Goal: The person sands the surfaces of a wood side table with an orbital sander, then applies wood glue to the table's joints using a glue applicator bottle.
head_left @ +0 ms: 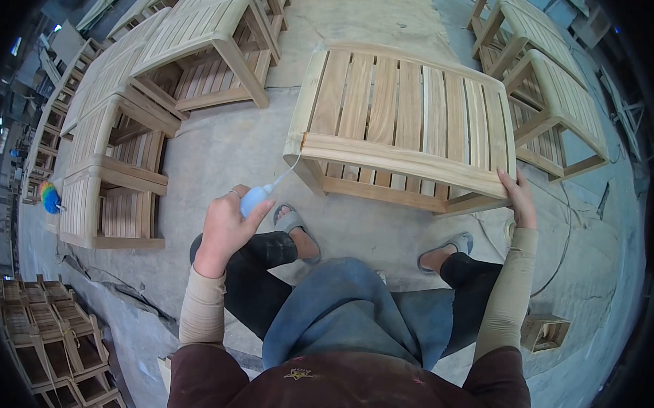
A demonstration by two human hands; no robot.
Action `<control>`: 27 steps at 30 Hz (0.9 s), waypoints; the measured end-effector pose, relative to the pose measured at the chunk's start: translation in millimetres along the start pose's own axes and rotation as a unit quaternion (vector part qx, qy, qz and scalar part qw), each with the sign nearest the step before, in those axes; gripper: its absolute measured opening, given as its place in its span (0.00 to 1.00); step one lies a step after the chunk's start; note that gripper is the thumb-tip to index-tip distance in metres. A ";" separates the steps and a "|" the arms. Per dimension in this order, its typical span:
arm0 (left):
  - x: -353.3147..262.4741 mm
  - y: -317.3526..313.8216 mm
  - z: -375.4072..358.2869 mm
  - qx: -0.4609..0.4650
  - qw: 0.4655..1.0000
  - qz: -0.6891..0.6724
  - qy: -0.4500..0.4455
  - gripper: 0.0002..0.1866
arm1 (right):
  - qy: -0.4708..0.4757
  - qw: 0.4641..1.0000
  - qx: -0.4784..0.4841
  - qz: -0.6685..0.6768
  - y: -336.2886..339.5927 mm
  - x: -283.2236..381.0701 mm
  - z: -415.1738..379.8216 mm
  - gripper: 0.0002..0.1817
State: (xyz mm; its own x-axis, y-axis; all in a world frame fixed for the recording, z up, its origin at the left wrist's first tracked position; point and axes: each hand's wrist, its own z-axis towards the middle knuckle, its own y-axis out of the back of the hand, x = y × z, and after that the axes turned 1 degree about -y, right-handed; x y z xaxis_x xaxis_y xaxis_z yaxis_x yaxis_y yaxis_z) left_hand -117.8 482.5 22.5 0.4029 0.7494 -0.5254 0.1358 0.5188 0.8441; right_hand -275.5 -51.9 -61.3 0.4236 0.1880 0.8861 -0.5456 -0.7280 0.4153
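Observation:
My left hand (231, 225) is closed around a pale blue squeeze bottle (255, 199) with a long thin nozzle. The nozzle's tip reaches the near left corner of a slatted wooden bench (409, 155), where a darker spot marks the joint. At the bench's near right corner, my right hand (518, 196) grips the frame, fingers over the top edge. The bench stands upright on the floor in front of my feet, its slats and lower shelf showing.
More slatted benches (196, 34) stand in rows at the left, and others (558, 97) at the right. A rainbow duster (50, 198) is by the left row. Stacked wooden frames (51, 330) sit lower left. A small wooden box (545, 333) and a cable lie on the right.

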 end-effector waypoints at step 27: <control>5.9 -126.4 413.9 0.071 0.972 -0.179 0.136 0.30 | -0.065 0.989 -0.085 0.107 -17.5 54.3 242.5 0.34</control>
State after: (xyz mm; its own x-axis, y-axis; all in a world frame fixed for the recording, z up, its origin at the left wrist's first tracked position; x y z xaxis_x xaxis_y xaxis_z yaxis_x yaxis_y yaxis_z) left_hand 242.0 251.0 -42.9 0.0553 0.6230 -0.7803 0.3536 0.7186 0.5988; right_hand -67.6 -188.8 -70.4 0.3683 -0.0524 0.9282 -0.7414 -0.6190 0.2592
